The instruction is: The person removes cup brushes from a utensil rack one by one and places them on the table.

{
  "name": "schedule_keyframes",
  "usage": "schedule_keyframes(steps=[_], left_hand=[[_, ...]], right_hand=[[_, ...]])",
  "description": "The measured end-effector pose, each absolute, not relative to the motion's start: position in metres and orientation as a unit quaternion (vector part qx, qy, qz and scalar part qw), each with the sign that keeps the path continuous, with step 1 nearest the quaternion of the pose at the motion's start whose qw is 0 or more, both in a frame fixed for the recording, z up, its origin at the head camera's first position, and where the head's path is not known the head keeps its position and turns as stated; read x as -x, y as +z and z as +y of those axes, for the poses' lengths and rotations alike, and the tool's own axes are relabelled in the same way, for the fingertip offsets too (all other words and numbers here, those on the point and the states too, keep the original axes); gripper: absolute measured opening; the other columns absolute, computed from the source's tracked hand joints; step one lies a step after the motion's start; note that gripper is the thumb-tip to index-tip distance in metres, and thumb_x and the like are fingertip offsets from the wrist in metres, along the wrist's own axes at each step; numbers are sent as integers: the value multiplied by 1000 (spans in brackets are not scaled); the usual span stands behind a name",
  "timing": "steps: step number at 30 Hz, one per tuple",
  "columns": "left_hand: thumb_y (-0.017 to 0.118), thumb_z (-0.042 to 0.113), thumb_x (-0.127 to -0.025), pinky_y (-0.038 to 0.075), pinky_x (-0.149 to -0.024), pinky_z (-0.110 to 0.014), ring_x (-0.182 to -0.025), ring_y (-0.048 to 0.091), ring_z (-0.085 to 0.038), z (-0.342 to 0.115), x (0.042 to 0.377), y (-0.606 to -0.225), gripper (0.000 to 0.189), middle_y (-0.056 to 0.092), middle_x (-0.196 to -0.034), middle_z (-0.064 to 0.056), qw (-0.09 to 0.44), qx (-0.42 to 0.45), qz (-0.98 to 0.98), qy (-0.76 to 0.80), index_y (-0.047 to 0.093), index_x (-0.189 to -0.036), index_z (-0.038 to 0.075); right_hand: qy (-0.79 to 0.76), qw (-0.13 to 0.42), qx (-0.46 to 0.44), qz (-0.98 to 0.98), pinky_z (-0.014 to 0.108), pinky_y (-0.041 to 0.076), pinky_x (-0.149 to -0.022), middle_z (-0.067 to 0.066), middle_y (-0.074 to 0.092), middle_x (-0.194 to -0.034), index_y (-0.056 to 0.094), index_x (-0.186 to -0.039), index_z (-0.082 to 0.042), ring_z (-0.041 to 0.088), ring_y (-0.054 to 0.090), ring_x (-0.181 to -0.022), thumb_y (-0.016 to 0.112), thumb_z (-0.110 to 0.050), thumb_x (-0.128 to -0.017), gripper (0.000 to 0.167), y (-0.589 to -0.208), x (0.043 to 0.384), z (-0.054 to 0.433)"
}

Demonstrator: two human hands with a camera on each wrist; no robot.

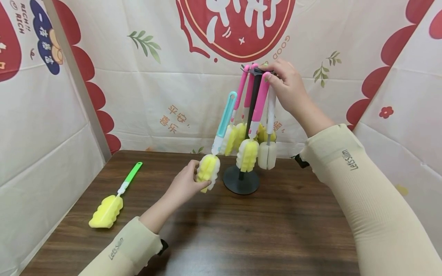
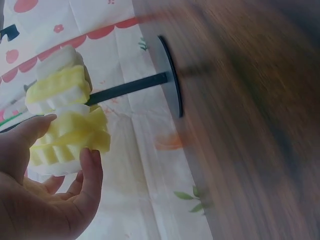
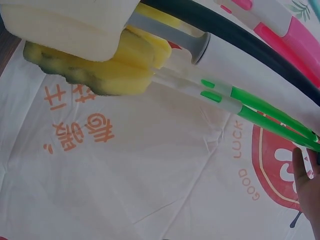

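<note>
My left hand point(image 1: 184, 182) grips the yellow-and-white sponge head of a bottle brush point(image 1: 208, 170), whose teal handle leans up to the right, its top apart from the rack's hooks. In the left wrist view, thumb and fingers of my left hand point(image 2: 60, 185) pinch the sponge. A black stand point(image 1: 241, 184) with a round base carries several sponge brushes, among them a pink-handled brush point(image 1: 259, 107) in front and a white-handled brush point(image 1: 270, 115) beside it. My right hand point(image 1: 288, 82) holds the stand's top, thumb by the pink handle's end. Green handles point(image 3: 270, 125) hang behind, in the right wrist view.
A green-handled brush with a yellow sponge point(image 1: 108, 211) lies on the left of the brown wooden table point(image 1: 221, 237). A printed cloth point(image 1: 165, 88) hangs close behind the stand, with white cloth sides point(image 1: 45, 153) left and right.
</note>
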State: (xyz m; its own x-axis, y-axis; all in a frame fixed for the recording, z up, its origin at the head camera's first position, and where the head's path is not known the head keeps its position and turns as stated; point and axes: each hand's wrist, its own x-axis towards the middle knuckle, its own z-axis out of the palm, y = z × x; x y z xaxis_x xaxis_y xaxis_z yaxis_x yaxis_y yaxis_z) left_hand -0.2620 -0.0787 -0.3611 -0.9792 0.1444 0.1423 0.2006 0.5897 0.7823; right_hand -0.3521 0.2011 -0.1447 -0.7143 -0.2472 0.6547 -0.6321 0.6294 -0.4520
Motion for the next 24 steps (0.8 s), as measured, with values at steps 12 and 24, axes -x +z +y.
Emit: schedule_keyframes(steps=[12,24], left_hand=[[77,24,-84,55,-73,-37,-100,63,-27,-105,258,-364,60,58,-115,-13,30,64,-893,-444,44,-129,4],[75,29,-85,53,-70,-36,-94,61,-26,-127,247,-371,60,59,-116,-15,31,46,-897,-438,43,-130,4]], right_hand=[[358,282,-249,-854,34,40,-87,2,55,-118,66,-126,-16,16,41,-113,43,-35,-98,41,-148,352,199],[366,288,-247,-850,31,40,-85,0,55,-116,67,-126,-18,12,40,-111,44,-36,-98,40,-150,352,199]])
